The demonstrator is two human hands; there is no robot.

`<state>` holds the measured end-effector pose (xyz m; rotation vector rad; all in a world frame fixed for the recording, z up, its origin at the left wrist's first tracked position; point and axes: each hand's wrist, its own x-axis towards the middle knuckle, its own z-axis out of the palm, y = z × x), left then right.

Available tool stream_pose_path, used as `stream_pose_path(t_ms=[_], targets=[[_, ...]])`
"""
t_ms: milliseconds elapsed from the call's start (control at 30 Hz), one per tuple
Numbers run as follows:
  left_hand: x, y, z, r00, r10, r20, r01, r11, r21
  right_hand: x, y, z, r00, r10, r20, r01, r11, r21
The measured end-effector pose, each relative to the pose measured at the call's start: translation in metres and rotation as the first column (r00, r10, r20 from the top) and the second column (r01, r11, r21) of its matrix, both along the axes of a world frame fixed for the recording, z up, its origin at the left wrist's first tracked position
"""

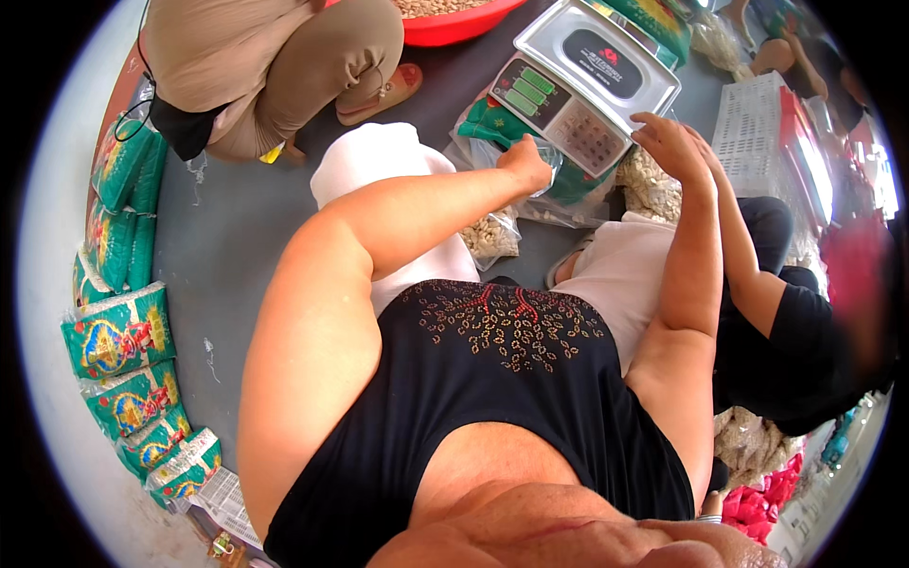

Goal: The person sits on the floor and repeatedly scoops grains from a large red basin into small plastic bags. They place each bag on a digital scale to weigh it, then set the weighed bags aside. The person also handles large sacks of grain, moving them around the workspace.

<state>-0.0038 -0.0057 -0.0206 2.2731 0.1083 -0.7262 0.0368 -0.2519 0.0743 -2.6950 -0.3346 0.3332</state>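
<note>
My left hand [527, 169] is closed on the edge of a clear plastic bag [545, 157], just in front of the electronic weighing scale [547, 99]. The scale has a bare metal pan [603, 64] and a lit green display. My right hand [667, 149] is at the right corner of the scale, fingers apart and curved, with nothing visible in it. Beneath it is a clear bag of pale pieces, perhaps seeds or nuts [648, 184]. Another clear bag of similar pieces [490, 234] lies below my left forearm. Green printed packaging [501, 124] shows under the scale's near side.
A person in tan trousers [284, 71] squats at the upper left beside a red basin [454, 28] of brown nuts or beans. A co-worker's arm [742, 241] reaches in close beside my right arm. Green packed bags [121, 334] line the left wall. A white plastic crate [746, 135] stands right.
</note>
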Motion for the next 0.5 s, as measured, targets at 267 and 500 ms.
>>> stream_pose_path(t_ms=[267,500], targets=[[0.006,-0.001,-0.026,0.999,0.037,0.001,-0.037,0.998,-0.056,0.022,-0.01,-0.021,0.997,-0.082,-0.015,0.08,0.993,-0.082],[0.005,0.004,-0.028,0.997,0.073,0.02,-0.072,0.997,-0.035,0.029,-0.01,-0.027,0.997,0.021,0.07,-0.018,0.999,-0.049]])
